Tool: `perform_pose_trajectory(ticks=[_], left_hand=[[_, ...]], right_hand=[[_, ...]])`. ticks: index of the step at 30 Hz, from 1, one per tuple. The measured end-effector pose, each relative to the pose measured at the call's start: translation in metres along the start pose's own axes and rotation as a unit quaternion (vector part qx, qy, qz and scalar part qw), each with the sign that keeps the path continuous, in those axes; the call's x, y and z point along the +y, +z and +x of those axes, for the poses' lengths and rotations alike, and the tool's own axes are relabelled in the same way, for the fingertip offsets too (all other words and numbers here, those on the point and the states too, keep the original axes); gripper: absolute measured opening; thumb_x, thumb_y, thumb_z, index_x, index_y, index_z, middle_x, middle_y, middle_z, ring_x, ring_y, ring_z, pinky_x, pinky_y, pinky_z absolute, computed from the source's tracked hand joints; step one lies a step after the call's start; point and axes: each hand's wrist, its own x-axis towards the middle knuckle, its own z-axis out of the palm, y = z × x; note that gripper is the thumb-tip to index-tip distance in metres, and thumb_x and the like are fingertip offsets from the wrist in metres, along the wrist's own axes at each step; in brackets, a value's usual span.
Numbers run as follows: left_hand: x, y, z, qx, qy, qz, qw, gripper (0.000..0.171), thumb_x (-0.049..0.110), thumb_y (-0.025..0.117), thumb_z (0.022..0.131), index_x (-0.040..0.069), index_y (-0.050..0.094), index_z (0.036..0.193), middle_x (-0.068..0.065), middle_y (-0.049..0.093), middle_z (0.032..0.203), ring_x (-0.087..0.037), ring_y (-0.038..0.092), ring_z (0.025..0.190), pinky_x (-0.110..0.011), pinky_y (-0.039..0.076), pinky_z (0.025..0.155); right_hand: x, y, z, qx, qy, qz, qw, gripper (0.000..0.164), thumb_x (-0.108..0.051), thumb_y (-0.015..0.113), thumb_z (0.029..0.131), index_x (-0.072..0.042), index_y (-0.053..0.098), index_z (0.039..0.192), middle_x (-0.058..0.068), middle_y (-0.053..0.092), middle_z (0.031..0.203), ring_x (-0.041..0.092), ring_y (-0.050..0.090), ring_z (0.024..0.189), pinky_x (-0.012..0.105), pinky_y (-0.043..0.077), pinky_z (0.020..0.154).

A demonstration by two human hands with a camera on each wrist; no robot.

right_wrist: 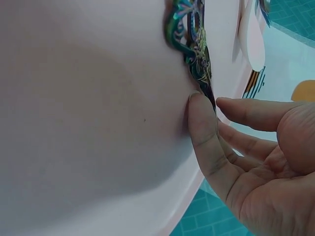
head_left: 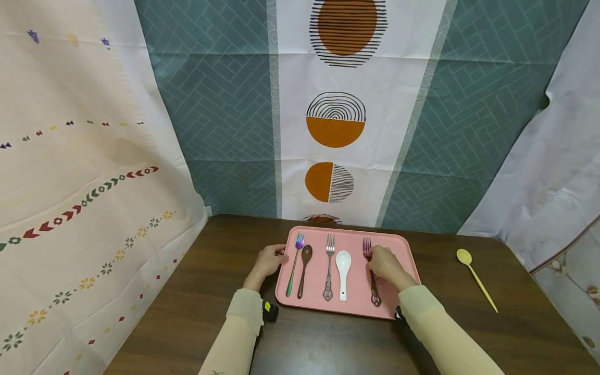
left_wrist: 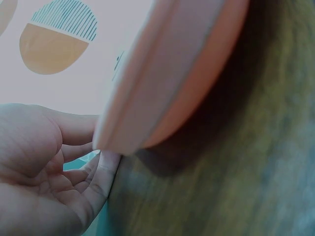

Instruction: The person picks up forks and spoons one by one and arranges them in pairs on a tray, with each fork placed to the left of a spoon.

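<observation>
A pink tray (head_left: 392,242) lies on the table, and my left hand (head_left: 267,262) holds its left rim. In the left wrist view, the thumb and fingers pinch the tray edge (left_wrist: 162,73). My right hand (head_left: 388,265) pinches a dark, ornate fork (head_left: 374,292) at the tray's right side. Up close in the right wrist view, this fork's patterned handle (right_wrist: 199,56) has a rainbow sheen. Left to right, the tray also bears a rainbow fork (head_left: 294,264), a brown spoon (head_left: 307,253), a silver fork (head_left: 328,271) and a white spoon (head_left: 343,263).
On the brown wooden table (head_left: 187,312), a yellow spoon (head_left: 478,279) lies right of the tray. A patterned curtain (head_left: 225,114) hangs behind the table's far edge. Pale cloths hang at the left (head_left: 84,198) and right (head_left: 529,172).
</observation>
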Motion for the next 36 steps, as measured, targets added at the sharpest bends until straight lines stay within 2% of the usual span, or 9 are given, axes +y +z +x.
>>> perform_pose_trajectory(ticks=[4, 7, 9, 12, 15, 19, 24, 29, 36], left_hand=[[-0.001, 0.0, 0.002, 0.0, 0.002, 0.005, 1.0, 0.043, 0.009, 0.067, 0.097, -0.003, 0.064, 0.138, -0.012, 0.069, 0.11, -0.026, 0.065, 0.1, -0.046, 0.055, 0.094], [-0.002, 0.0, 0.002, 0.0, 0.003, 0.005, 1.0, 0.042, 0.009, 0.067, 0.097, -0.003, 0.064, 0.138, -0.012, 0.069, 0.109, -0.026, 0.065, 0.099, -0.046, 0.055, 0.094], [-0.003, 0.0, 0.002, 0.0, 0.002, 0.003, 1.0, 0.042, 0.009, 0.067, 0.097, -0.003, 0.064, 0.138, -0.012, 0.069, 0.109, -0.026, 0.065, 0.099, -0.046, 0.055, 0.094], [-0.002, 0.0, 0.003, 0.0, 0.0, -0.001, 1.0, 0.043, 0.009, 0.068, 0.097, -0.003, 0.064, 0.138, -0.012, 0.068, 0.108, -0.026, 0.064, 0.099, -0.046, 0.055, 0.094], [-0.002, 0.0, 0.003, -0.001, -0.002, 0.0, 1.0, 0.043, 0.009, 0.068, 0.097, -0.003, 0.063, 0.138, -0.011, 0.068, 0.109, -0.026, 0.064, 0.098, -0.046, 0.055, 0.094], [-0.002, 0.001, 0.003, -0.001, -0.006, -0.001, 1.0, 0.043, 0.009, 0.068, 0.097, -0.003, 0.063, 0.139, -0.011, 0.068, 0.109, -0.025, 0.063, 0.098, -0.045, 0.055, 0.094], [-0.003, 0.0, 0.002, -0.001, -0.003, -0.004, 1.0, 0.043, 0.009, 0.068, 0.097, -0.003, 0.063, 0.138, -0.01, 0.067, 0.108, -0.024, 0.063, 0.097, -0.045, 0.054, 0.093], [-0.002, 0.0, 0.0, -0.004, 0.0, -0.004, 1.0, 0.043, 0.008, 0.067, 0.097, -0.004, 0.063, 0.138, -0.011, 0.068, 0.107, -0.024, 0.063, 0.097, -0.044, 0.054, 0.093], [-0.005, -0.001, 0.0, -0.005, 0.006, 0.001, 1.0, 0.043, 0.008, 0.068, 0.097, -0.004, 0.064, 0.137, -0.01, 0.068, 0.106, -0.024, 0.064, 0.096, -0.044, 0.055, 0.091]], right_hand=[[0.0, -0.001, 0.0, 0.0, -0.004, -0.003, 1.0, 0.039, 0.004, 0.063, 0.09, 0.01, 0.064, 0.129, 0.019, 0.069, 0.091, 0.015, 0.057, 0.046, 0.029, 0.051, 0.046], [0.002, -0.002, 0.0, -0.002, -0.006, -0.002, 1.0, 0.037, 0.0, 0.063, 0.093, 0.01, 0.063, 0.128, 0.01, 0.062, 0.067, 0.014, 0.055, 0.043, 0.027, 0.047, 0.044], [0.005, -0.003, 0.0, -0.003, -0.009, -0.004, 1.0, 0.035, -0.003, 0.062, 0.096, 0.01, 0.061, 0.128, 0.007, 0.058, 0.062, 0.014, 0.055, 0.043, 0.026, 0.046, 0.044], [0.007, -0.007, -0.001, 0.005, -0.012, -0.016, 1.0, 0.035, -0.008, 0.063, 0.099, 0.009, 0.06, 0.129, 0.01, 0.063, 0.073, 0.019, 0.059, 0.05, 0.03, 0.049, 0.048], [0.009, -0.011, -0.003, 0.02, -0.023, -0.042, 0.999, 0.037, -0.01, 0.062, 0.098, 0.009, 0.061, 0.13, 0.02, 0.069, 0.099, 0.026, 0.063, 0.072, 0.04, 0.054, 0.065], [0.009, -0.017, -0.007, 0.028, -0.032, -0.051, 0.998, 0.037, -0.01, 0.059, 0.098, 0.007, 0.061, 0.131, 0.028, 0.066, 0.122, 0.033, 0.059, 0.091, 0.048, 0.05, 0.079], [0.013, -0.022, -0.008, 0.041, -0.046, -0.042, 0.997, 0.032, -0.013, 0.059, 0.102, 0.006, 0.064, 0.128, 0.022, 0.071, 0.112, 0.028, 0.06, 0.082, 0.041, 0.048, 0.07], [0.021, -0.026, -0.01, 0.067, -0.071, -0.033, 0.995, 0.029, -0.011, 0.061, 0.102, 0.007, 0.067, 0.124, 0.017, 0.073, 0.098, 0.026, 0.065, 0.083, 0.043, 0.052, 0.072], [0.029, -0.036, -0.014, 0.08, -0.075, -0.015, 0.994, 0.028, -0.01, 0.06, 0.102, 0.006, 0.068, 0.124, 0.02, 0.068, 0.104, 0.031, 0.062, 0.088, 0.046, 0.051, 0.075]])
